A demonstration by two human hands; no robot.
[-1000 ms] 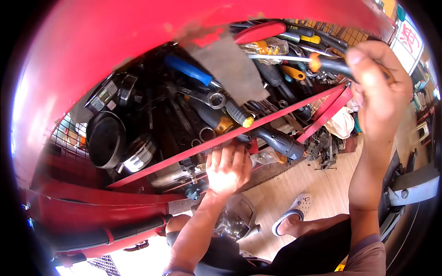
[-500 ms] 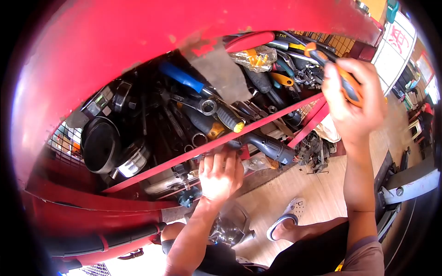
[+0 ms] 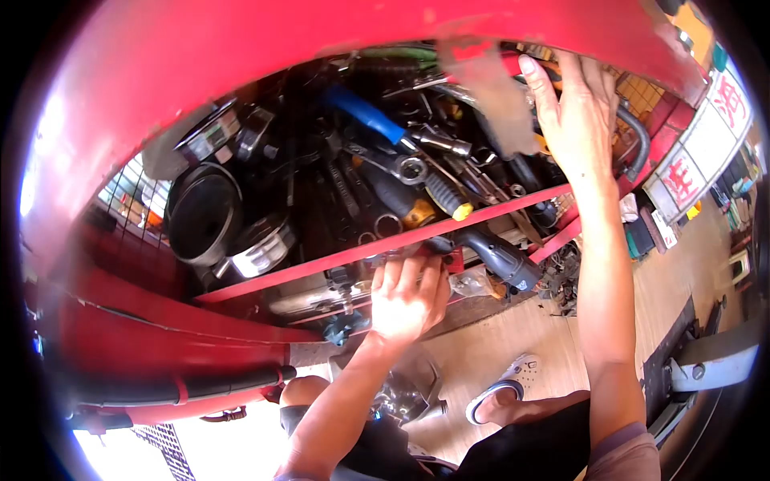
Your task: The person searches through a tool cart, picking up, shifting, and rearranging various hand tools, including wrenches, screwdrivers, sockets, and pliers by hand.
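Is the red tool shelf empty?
Not empty: a blue-handled tool, a ring wrench and more tools lie behind its red bar.

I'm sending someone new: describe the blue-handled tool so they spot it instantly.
Find the long red rail and look just beyond it. Up and left of the yellow-tipped handle lies the blue-handled tool, its bright blue standing out against mostly black and metal neighbours.

A person's right arm (image 3: pixel 608 305) stretches up and forward, nearly straight, the back of the right grip (image 3: pixel 577 124) showing, thumb (image 3: pixel 541 84) apart from extended fingers. Lower, the left arm (image 3: pixel 341 413) reaches forward, left grip (image 3: pixel 409 301) bent at the knuckles, fingertips hidden.
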